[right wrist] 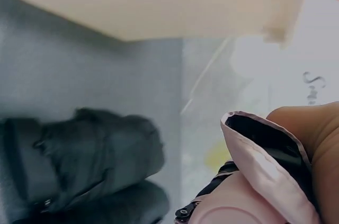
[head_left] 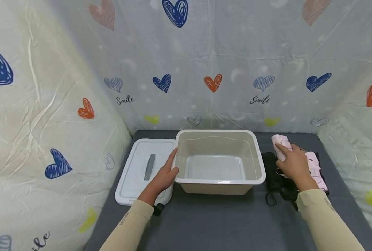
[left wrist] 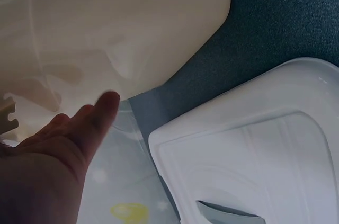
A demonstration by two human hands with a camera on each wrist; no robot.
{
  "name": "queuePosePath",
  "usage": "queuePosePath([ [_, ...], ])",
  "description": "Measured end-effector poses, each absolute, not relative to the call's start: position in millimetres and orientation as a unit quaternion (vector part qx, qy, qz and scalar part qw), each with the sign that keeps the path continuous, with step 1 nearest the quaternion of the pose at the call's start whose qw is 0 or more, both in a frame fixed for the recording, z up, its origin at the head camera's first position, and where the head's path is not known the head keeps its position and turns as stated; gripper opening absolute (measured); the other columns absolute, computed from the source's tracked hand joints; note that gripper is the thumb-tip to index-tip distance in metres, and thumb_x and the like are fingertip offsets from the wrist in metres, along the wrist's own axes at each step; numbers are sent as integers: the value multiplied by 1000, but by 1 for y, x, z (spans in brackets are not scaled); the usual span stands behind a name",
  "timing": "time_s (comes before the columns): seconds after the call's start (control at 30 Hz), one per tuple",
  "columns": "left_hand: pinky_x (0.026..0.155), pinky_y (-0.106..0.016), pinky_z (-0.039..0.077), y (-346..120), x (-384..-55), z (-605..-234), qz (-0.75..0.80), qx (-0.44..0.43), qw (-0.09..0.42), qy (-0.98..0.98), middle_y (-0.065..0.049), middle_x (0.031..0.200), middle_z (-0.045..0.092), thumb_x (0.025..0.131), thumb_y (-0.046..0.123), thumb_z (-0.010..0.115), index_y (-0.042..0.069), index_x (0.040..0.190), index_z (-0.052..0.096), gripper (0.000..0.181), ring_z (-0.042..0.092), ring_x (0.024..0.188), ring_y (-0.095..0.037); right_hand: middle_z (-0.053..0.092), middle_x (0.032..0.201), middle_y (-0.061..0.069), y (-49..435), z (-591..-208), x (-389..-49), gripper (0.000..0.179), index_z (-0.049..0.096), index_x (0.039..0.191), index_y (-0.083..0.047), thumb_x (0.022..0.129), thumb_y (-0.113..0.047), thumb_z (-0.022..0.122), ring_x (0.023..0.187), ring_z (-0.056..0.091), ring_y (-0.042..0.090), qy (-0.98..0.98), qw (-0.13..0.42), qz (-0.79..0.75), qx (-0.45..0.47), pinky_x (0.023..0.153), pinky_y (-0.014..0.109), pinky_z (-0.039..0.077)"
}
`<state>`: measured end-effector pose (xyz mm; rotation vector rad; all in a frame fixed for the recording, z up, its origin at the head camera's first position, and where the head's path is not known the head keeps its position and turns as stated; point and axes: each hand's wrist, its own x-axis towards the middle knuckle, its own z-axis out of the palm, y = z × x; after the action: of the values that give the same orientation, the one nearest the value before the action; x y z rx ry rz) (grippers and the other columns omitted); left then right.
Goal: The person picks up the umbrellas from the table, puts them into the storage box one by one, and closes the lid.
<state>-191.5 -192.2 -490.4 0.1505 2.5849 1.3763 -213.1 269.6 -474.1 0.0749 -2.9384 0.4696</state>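
Observation:
A beige plastic storage bin (head_left: 217,190) stands with its inside facing up. My left hand (head_left: 164,177) touches the bin's left side, fingers extended, and in the left wrist view the hand (left wrist: 63,155) is against the beige wall (left wrist: 127,28). On the right, my right hand (head_left: 294,165) grips a pink folded umbrella (head_left: 279,139). The right wrist view shows its loose pink fabric with a black underside (right wrist: 265,139) beside my hand (right wrist: 323,139). Black folded umbrellas (head_left: 270,167) lie below, and another pink folded umbrella (head_left: 316,170) lies under my right wrist.
A white lid (head_left: 132,174) with a grey handle (head_left: 149,167) lies left of the bin, partly under my left arm. A dark grey cloth (head_left: 217,223) covers the table. Heart-printed curtains (head_left: 186,55) stand behind and on both sides.

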Motion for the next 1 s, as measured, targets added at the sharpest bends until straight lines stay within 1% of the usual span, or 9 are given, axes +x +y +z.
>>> queuePosePath([
  [0.13, 106, -58, 34, -192, -190, -492, 481, 46, 101, 870, -4, 162, 18, 93, 16, 38, 40, 155, 3, 75, 34, 141, -32, 43, 130, 40, 263, -463, -212, 62, 52, 138, -8, 78, -15, 65, 111, 44, 58, -978, 113, 168, 44, 92, 70, 33],
  [0.2, 106, -58, 33, -192, -190, -493, 485, 45, 98, 868, -4, 162, 18, 92, 16, 38, 39, 155, 3, 75, 33, 142, -31, 42, 132, 40, 258, -457, -211, 62, 52, 139, -9, 78, -14, 65, 111, 44, 58, -976, 119, 173, 47, 91, 70, 33],
  [0.33, 106, -59, 33, -191, -190, -494, 489, 46, 95, 866, -4, 162, 17, 92, 15, 37, 36, 156, 4, 75, 33, 142, -31, 39, 136, 39, 249, -444, -211, 64, 50, 140, -11, 78, -14, 63, 114, 42, 59, -975, 112, 185, 46, 90, 71, 34],
  [0.53, 107, -59, 32, -189, -188, -491, 499, 41, 93, 861, -2, 162, 18, 92, 17, 37, 36, 156, 6, 74, 32, 142, -31, 38, 139, 37, 232, -424, -210, 63, 51, 140, -11, 78, -13, 63, 117, 41, 58, -972, 111, 200, 55, 90, 71, 34],
  [0.73, 106, -60, 33, -188, -189, -493, 491, 41, 82, 866, -2, 162, 19, 93, 16, 36, 33, 156, 5, 72, 34, 142, -31, 37, 141, 35, 216, -410, -209, 62, 50, 142, -15, 81, -13, 61, 119, 40, 56, -969, 97, 212, 77, 91, 69, 36],
  [0.87, 108, -59, 32, -186, -190, -494, 481, 38, 77, 873, -1, 162, 18, 95, 16, 33, 34, 156, 5, 70, 32, 143, -30, 38, 141, 33, 207, -405, -212, 61, 50, 142, -15, 81, -14, 59, 119, 42, 54, -966, 93, 220, 100, 91, 66, 36],
  [1.0, 110, -59, 29, -186, -191, -492, 482, 39, 72, 872, -1, 162, 17, 96, 16, 31, 36, 156, 5, 69, 29, 145, -30, 39, 142, 32, 197, -403, -216, 60, 51, 141, -16, 81, -14, 59, 119, 43, 52, -961, 94, 233, 119, 92, 65, 38],
])
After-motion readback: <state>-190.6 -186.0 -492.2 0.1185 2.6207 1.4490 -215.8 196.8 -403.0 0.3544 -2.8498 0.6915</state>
